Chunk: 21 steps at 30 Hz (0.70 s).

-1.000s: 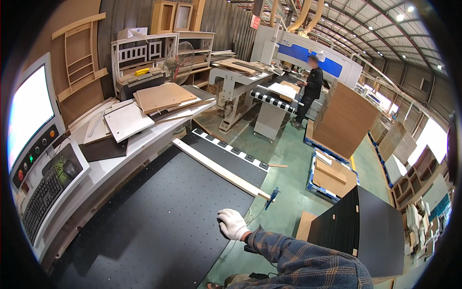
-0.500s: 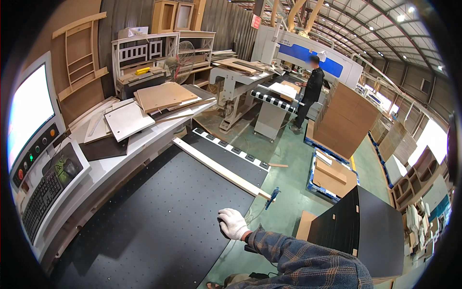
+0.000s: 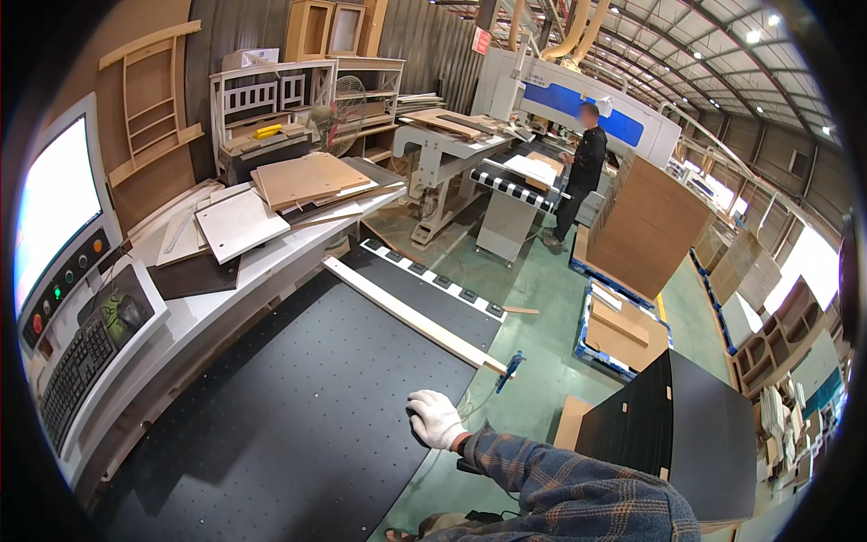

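My right hand (image 3: pixel 435 419), in a white knit glove, rests on the right edge of a wide black worktable (image 3: pixel 298 388) dotted with small studs. Its fingers are loosely bent and lie on the surface, with nothing visible in them. The plaid sleeve of my right arm comes in from the lower right. Ahead of the hand, a pale strip (image 3: pixel 406 312) crosses the table, with a blue clamp-like piece (image 3: pixel 511 365) by its right end. My left hand does not show.
At left stand a control console with a lit screen (image 3: pixel 59 199), a keyboard (image 3: pixel 77 388) and loose boards (image 3: pixel 307 176). Right of me is a stack of black panels (image 3: pixel 668 434). Beyond are a pallet (image 3: pixel 623 330), brown stacked boards (image 3: pixel 646 226) and a co-worker (image 3: pixel 582 172) at a machine.
The co-worker's head and upper body have shifted slightly. My right hand stays in nearly the same place on the table edge.
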Motion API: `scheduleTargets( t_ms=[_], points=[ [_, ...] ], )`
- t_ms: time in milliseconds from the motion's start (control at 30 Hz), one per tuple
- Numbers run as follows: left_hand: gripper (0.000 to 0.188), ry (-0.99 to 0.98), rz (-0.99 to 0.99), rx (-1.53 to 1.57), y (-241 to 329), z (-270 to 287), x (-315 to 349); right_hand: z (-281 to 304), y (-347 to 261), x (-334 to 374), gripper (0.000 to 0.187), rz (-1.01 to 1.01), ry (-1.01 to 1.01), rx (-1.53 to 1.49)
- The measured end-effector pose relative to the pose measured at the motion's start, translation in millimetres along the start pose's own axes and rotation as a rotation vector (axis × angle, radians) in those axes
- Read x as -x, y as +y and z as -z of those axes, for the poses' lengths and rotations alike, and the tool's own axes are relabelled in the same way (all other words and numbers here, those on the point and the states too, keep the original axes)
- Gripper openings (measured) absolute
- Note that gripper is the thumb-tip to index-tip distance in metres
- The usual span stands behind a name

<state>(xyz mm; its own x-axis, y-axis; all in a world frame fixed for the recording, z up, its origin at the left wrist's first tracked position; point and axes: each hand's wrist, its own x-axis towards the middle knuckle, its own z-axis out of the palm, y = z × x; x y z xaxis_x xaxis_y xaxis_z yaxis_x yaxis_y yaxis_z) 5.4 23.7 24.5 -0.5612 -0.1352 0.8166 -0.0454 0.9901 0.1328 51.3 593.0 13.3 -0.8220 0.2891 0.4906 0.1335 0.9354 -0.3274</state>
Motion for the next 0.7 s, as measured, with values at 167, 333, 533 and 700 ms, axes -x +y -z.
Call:
scheduleTargets(
  t_ms=[167, 333, 533, 700],
  points=[
    [0.029, 0.005, 0.012, -0.006, -3.9, -6.6, 5.9, -0.3, -0.2, 0.2, 0.026, 0.005, 0.007, -0.014],
    [0.029, 0.048, -0.046, -0.049, -8.7, -10.5, 7.2, 1.9, -1.1, 0.4, 0.026, 0.008, 0.013, 0.0],
    [0.028, -0.026, 0.04, 0.024, -4.2, -2.3, 2.4, 3.3, -3.2, -0.6, 0.026, 0.0, -0.006, -0.002],
    [0.028, -0.039, 0.027, -0.016, -2.2, -0.9, 1.1, 0.2, -0.8, 0.7, 0.027, 0.0, 0.006, -0.002]
  ],
)
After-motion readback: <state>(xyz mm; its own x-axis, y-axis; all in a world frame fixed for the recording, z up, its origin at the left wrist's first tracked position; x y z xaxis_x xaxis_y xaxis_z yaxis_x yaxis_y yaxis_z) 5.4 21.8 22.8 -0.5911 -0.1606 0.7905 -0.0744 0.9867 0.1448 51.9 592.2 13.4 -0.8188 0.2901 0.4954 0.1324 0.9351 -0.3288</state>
